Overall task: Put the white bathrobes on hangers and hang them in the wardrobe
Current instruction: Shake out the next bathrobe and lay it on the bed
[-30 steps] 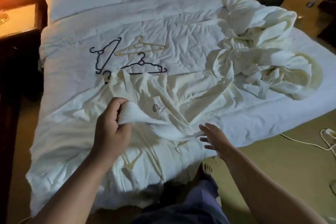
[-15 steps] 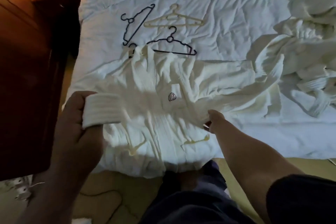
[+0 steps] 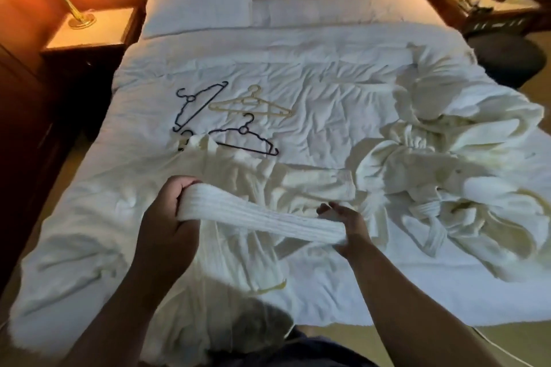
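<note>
Mid-frame, a dark hanger (image 3: pixel 185 138) lies mostly hidden under the bathrobe (image 3: pixel 238 176) — its ribbed band (image 3: pixel 256 216) stretched taut between the gripping left hand (image 3: pixel 168 217) and right hand (image 3: pixel 350 228), lower centre.

Your spread bathrobe (image 3: pixel 244 182) buries all but the hook of a dark hanger (image 3: pixel 187 133) at its collar; the far-left lamp (image 3: pixel 82 20) shade is cropped by the top edge, and far-right nightstand (image 3: pixel 501 10) clutter blurs beyond recognition.
</note>
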A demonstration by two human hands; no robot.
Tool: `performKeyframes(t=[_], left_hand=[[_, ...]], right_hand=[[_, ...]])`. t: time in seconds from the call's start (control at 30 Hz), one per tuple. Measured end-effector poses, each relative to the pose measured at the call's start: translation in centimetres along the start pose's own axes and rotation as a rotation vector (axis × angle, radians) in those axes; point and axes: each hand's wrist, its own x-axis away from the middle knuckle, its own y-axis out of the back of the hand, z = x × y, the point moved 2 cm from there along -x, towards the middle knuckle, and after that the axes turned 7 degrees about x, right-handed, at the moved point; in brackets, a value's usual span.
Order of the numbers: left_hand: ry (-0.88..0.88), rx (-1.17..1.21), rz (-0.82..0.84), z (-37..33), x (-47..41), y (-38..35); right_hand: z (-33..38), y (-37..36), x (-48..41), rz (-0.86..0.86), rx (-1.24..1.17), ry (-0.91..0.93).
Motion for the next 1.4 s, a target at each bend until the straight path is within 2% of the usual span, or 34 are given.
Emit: performKeyframes(t=[0.13,0.3,0.43,0.53,0.7,0.77,0.83,0.87,0.97,1.03,1.07,1.17,1.3,1.33,1.4], left_hand=[[-0.077,0.063,-0.041,-1.8,-1.9,-1.4],[-0.207,0.114,-0.110,-4.4,-6.0,-0.7],[-0.199,0.096,-0.201,-6.8,-8.8,1.6],[-0.256,0.092,-0.244,-9.3,-10.4,3.8],[-0.361,0.152,-0.291,-13.0,-12.3,7.7],[-0.396,0.154,-0.291,-13.5,-12.4,8.4],[-0.401,0.139,-0.213,-12.8,-12.1,8.2],[-0.390,0.122,-0.157,-12.0,-11.8,7.8],[-0.358,0.097,0.009,-8.5,-10.2,5.5],[-0.335,0.078,0.108,-6.4,-9.0,3.3],[-0.326,0.055,0.153,-5.6,-8.4,2.1],[-0.338,-0.026,0.272,-4.0,-7.3,-1.4],[-0.310,-0.020,0.357,-3.0,-6.4,-5.3],[-0.306,-0.010,0.364,-3.0,-6.1,-6.3],[-0.288,-0.010,0.371,-2.7,-5.6,-7.7]], right_hand=[[10.0,-4.6,3.9,0.184,0.014,0.301],[19.4,-10.2,10.5,0.314,0.210,0.580],[19.0,-15.2,15.6,0.499,0.433,0.685],[16.7,-18.5,19.0,0.603,0.569,0.762],[13.4,-23.3,21.6,0.602,0.814,0.913],[12.8,-24.3,21.7,0.579,1.066,1.074],[12.2,-24.3,21.2,0.546,1.529,1.273],[11.9,-23.8,20.6,0.541,1.793,1.284],[11.3,-20.3,18.2,0.432,2.561,1.071],[12.1,-16.9,16.4,0.252,2.879,0.847],[12.9,-15.1,15.7,0.141,2.962,0.705],[16.6,-10.1,14.9,-0.165,3.053,0.349],[18.7,-4.6,14.3,-0.226,2.982,0.023],[19.5,-3.2,14.1,-0.282,2.934,0.038],[21.8,-1.1,14.1,-0.466,2.812,0.213]])
